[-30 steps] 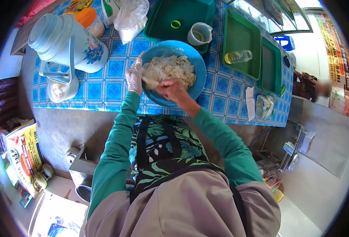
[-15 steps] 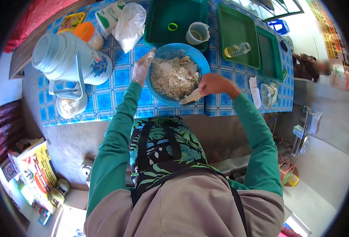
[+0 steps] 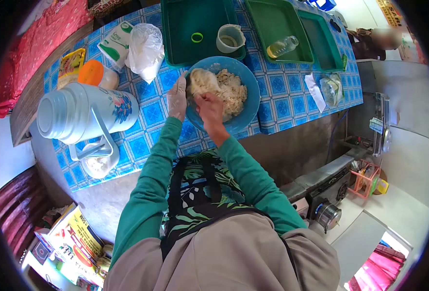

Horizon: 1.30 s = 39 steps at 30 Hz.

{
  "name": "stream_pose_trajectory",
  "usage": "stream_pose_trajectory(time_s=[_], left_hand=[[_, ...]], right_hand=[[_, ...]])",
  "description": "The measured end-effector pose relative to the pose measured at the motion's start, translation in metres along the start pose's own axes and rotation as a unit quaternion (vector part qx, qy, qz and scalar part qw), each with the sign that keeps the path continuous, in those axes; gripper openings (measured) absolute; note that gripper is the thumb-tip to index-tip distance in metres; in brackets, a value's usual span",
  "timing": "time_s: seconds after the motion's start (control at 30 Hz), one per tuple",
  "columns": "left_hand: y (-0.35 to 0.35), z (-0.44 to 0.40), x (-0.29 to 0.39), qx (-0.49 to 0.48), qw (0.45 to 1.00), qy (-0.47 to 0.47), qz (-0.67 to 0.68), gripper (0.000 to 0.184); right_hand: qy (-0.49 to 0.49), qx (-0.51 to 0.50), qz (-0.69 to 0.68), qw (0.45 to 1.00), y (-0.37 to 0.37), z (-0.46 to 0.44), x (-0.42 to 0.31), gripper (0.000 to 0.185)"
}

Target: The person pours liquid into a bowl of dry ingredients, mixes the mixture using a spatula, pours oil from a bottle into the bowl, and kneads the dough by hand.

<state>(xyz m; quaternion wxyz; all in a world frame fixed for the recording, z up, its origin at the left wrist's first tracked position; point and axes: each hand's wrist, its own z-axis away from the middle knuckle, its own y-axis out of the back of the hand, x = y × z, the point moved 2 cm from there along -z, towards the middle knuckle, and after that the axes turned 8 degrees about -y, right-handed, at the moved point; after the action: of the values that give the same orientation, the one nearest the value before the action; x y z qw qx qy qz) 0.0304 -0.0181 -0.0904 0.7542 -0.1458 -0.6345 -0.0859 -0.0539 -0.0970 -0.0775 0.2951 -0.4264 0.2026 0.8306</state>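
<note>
A blue bowl point(image 3: 254, 97) near the table's front edge holds a crumbly, pale, floury mixture point(image 3: 234, 92). My left hand point(image 3: 177, 98), in a thin see-through glove, grips the bowl's left rim. My right hand point(image 3: 209, 107), bare, is closed around the handle of a pale spatula point(image 3: 204, 81) over the left part of the bowl. Its blade is coated with the mixture, so its exact shape is hard to make out, and the handle is mostly hidden in my fingers.
Left of the bowl are a large thermos point(image 3: 86, 111), an orange-lidded jar point(image 3: 90, 72) and a white plastic bag point(image 3: 145, 51). Behind are green trays point(image 3: 195, 14), a measuring jug point(image 3: 229, 40) and a bottle of yellowish liquid point(image 3: 282, 47). A plastic packet point(image 3: 332, 89) lies right.
My right hand has moved left with the spatula, from the bowl's right rim to its left part, turning the mixture. The left hand stays on the rim. The whole view has tilted.
</note>
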Motion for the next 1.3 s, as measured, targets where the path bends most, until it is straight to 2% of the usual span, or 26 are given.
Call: stream_pose_trajectory(time_s=[0.03,0.07,0.13,0.2,0.27,0.3,0.33,0.37,0.4,0.47,0.5,0.57,0.63,0.67,0.73,0.77,0.83,0.87,0.93,1.0,1.07,1.1,1.17,1.2,1.27,1.3], left_hand=[[-0.002,0.009,0.002,-0.002,1.000,-0.001,-0.002,0.045],[-0.003,0.017,0.006,0.019,0.999,-0.015,-0.025,0.046],[-0.005,0.035,0.007,0.069,0.995,-0.034,-0.062,0.048],[-0.004,0.048,-0.002,0.094,0.994,-0.022,-0.045,0.049],[0.003,0.045,-0.017,0.079,0.997,-0.009,-0.003,0.050],[0.009,0.037,-0.018,0.053,0.998,-0.009,0.013,0.051],[0.011,0.025,-0.016,0.019,0.999,-0.013,0.023,0.052],[0.014,0.011,-0.013,-0.011,0.999,-0.014,0.029,0.052],[0.013,-0.001,-0.007,-0.041,0.998,-0.014,0.036,0.053],[0.006,-0.018,0.005,-0.083,0.996,-0.010,0.034,0.053],[0.001,-0.027,0.010,-0.119,0.992,-0.005,0.030,0.053],[-0.006,-0.035,-0.002,-0.134,0.990,-0.021,0.024,0.052],[-0.009,-0.032,-0.007,-0.148,0.988,-0.051,0.003,0.050],[-0.009,-0.030,-0.004,-0.149,0.987,-0.052,0.002,0.050],[-0.009,-0.021,0.001,-0.100,0.994,0.029,0.016,0.048],[-0.009,-0.014,0.002,-0.083,0.995,0.057,0.021,0.048],[-0.004,-0.001,0.009,-0.037,0.994,-0.078,-0.069,0.046],[-0.006,0.014,0.010,0.018,0.993,-0.072,-0.091,0.045],[-0.008,0.036,0.000,0.063,0.993,-0.065,-0.076,0.046],[-0.001,0.039,-0.024,0.100,0.994,-0.031,-0.038,0.047],[0.011,0.025,-0.019,0.081,0.991,-0.070,-0.074,0.048],[0.015,0.017,-0.017,0.054,0.986,-0.109,-0.113,0.049],[0.014,-0.013,-0.014,0.010,0.982,-0.126,-0.139,0.049],[0.009,-0.021,-0.012,-0.038,0.975,-0.143,-0.166,0.049],[-0.003,-0.022,-0.003,-0.054,0.976,-0.137,-0.161,0.049],[-0.009,-0.021,-0.001,-0.069,0.977,-0.125,-0.161,0.048]], right_hand=[[-0.092,0.020,-0.131,0.987,-0.006,-0.002,-0.005,0.010],[-0.092,0.020,-0.134,0.986,-0.006,-0.002,-0.013,0.010],[-0.171,-0.012,-0.260,0.950,0.010,-0.002,-0.028,0.008],[-0.144,-0.073,-0.197,0.967,0.044,0.008,-0.034,0.014],[-0.144,-0.101,0.010,0.984,0.082,0.018,-0.051,0.017],[-0.144,-0.098,0.013,0.985,0.102,0.016,-0.053,0.017],[-0.059,-0.135,0.154,0.977,0.118,0.016,-0.056,0.017],[0.029,-0.169,0.291,0.941,0.127,0.014,-0.056,0.018],[0.030,-0.165,0.291,0.942,0.130,0.012,-0.061,0.018],[0.018,-0.241,0.457,0.856,0.133,0.012,-0.074,0.019],[0.020,-0.233,0.456,0.859,0.133,0.010,-0.071,0.019],[0.046,-0.298,0.402,0.864,0.116,0.001,-0.050,0.015],[0.061,-0.258,0.314,0.912,0.095,-0.006,-0.033,0.015],[0.062,-0.258,0.312,0.912,0.080,-0.006,-0.026,0.015],[0.008,-0.160,0.119,0.980,0.055,-0.004,-0.018,0.013],[0.009,-0.159,0.119,0.980,0.043,0.000,-0.015,0.013],[-0.028,-0.076,-0.115,0.990,0.026,0.005,-0.018,0.011],[-0.028,-0.080,-0.116,0.990,0.025,0.008,-0.022,0.011],[-0.112,-0.082,-0.156,0.978,0.033,0.015,-0.029,0.012],[-0.033,-0.138,-0.061,0.988,0.070,0.020,-0.037,0.012],[0.085,-0.167,0.198,0.962,0.108,0.006,-0.039,0.013],[0.084,-0.171,0.200,0.961,0.124,0.009,-0.049,0.013],[-0.025,-0.265,0.365,0.892,0.141,0.020,-0.071,0.015],[-0.022,-0.262,0.366,0.893,0.140,0.017,-0.070,0.015],[0.076,-0.314,0.486,0.812,0.135,0.007,-0.057,0.017],[0.076,-0.311,0.486,0.814,0.129,0.004,-0.047,0.017]])
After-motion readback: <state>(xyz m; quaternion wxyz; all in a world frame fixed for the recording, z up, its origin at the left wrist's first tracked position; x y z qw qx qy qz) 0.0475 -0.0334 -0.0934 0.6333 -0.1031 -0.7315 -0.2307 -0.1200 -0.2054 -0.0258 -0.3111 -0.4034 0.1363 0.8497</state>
